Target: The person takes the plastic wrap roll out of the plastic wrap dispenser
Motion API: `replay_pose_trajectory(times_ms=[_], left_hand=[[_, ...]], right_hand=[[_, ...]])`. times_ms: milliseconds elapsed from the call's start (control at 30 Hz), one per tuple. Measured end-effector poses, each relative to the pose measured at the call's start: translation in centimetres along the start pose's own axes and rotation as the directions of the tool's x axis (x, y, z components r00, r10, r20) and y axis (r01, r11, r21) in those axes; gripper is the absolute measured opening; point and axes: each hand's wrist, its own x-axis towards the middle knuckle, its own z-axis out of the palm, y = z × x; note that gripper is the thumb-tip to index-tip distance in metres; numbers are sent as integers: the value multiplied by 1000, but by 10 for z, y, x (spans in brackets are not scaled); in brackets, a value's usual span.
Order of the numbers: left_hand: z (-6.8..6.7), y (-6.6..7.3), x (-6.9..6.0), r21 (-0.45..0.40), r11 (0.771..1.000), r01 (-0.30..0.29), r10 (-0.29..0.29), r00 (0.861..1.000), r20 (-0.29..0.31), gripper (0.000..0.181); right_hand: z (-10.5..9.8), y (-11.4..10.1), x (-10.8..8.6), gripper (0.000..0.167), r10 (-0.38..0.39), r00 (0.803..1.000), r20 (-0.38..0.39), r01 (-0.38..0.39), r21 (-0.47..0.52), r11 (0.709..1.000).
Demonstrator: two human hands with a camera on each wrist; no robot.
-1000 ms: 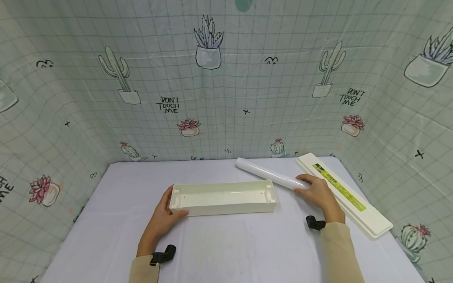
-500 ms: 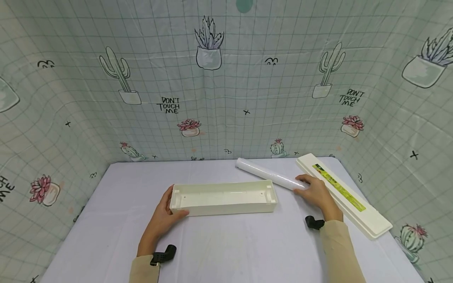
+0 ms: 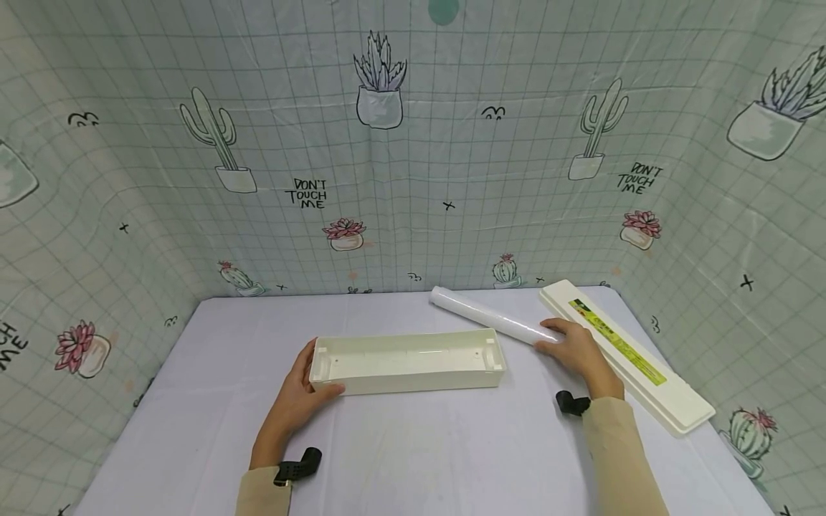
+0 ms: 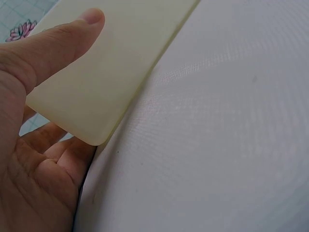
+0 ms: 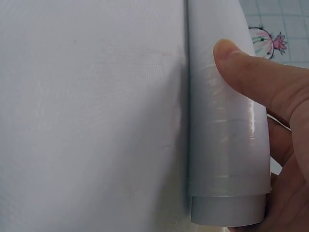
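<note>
A long cream plastic box (image 3: 413, 383), open at the top, sits on the table in front of me. My left hand (image 3: 298, 395) grips its left end; in the left wrist view the thumb (image 4: 72, 43) lies on the side wall and the fingers go behind the end. To the right, a white roll of plastic wrap (image 3: 480, 313) lies slantwise. My right hand (image 3: 576, 355) holds its near end. The right wrist view shows the thumb (image 5: 251, 72) on the glossy film (image 5: 227, 140), with the core (image 5: 229, 210) sticking out below and the other fingers partly hidden behind the roll.
A long white lid (image 3: 635, 358) with a yellow-green label lies slantwise at the table's right edge, beside my right hand. White cloth covers the table (image 3: 413, 451). A cactus-print curtain (image 3: 413, 158) stands behind and at both sides.
</note>
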Motion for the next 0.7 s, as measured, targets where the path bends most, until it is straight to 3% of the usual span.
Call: replay_pose_trajectory(times_ms=[533,700], left_hand=[[0,0,0,17,1000,8,-8,1000,-5,110],[0,1,1,20,1000,-2,2,1000,-6,109]], right_hand=[[-1,8,21,55,-62,998,-3,62,-9,998],[1,11,27,54,-44,999,4,44,-4,999]])
